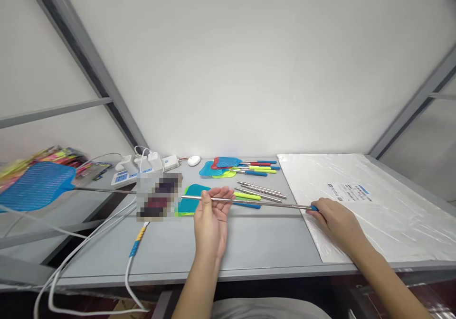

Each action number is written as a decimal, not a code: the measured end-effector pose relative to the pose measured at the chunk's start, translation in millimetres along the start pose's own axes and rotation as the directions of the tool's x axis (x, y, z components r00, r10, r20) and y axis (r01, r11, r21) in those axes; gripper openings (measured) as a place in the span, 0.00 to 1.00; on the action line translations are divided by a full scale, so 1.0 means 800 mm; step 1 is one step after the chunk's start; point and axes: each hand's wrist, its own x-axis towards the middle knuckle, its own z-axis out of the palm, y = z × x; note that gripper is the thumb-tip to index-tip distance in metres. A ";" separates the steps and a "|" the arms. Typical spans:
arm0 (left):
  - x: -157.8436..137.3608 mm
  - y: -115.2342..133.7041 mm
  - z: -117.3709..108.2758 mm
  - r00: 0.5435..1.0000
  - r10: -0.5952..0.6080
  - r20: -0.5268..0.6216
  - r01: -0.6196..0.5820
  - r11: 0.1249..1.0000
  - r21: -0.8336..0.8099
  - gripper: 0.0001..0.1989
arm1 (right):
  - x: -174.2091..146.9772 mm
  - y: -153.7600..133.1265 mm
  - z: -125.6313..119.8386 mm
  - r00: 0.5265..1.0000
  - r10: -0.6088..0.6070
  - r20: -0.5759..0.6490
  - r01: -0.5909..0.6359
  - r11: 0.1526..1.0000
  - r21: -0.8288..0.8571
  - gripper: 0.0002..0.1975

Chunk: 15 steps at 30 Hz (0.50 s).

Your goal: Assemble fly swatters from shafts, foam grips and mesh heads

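"Bright blue on the far left: that swatter head (37, 186), fine grid pattern and all!"

"And a silvery shaft (256, 202) runs across the centre to a blue grip (314, 208)!"

"Mid-frame, the stacked swatters (228, 162) flash teal, red, blue and lime!"

"Lower left, the cable sleeve (136, 247) answers in yellow and blue bands!"

"Right side, white wrapping (366, 229), blue-marked label (351, 192); beneath everything, grey tabletop (263, 243)!"
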 end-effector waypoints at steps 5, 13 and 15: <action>-0.005 -0.011 0.007 0.998 -0.048 0.029 0.047 0.999 0.024 0.18 | 0.001 0.001 -0.002 1.000 0.004 -0.004 -0.004 0.999 -0.039 0.15; -0.032 -0.034 0.021 0.973 -0.145 0.180 0.118 0.982 0.150 0.17 | 0.005 -0.046 -0.001 0.996 -0.043 0.077 0.040 0.999 0.035 0.20; -0.045 -0.043 0.027 0.956 -0.191 0.224 0.149 0.970 0.194 0.18 | 0.007 -0.071 -0.001 0.995 -0.037 0.094 0.031 0.997 0.069 0.19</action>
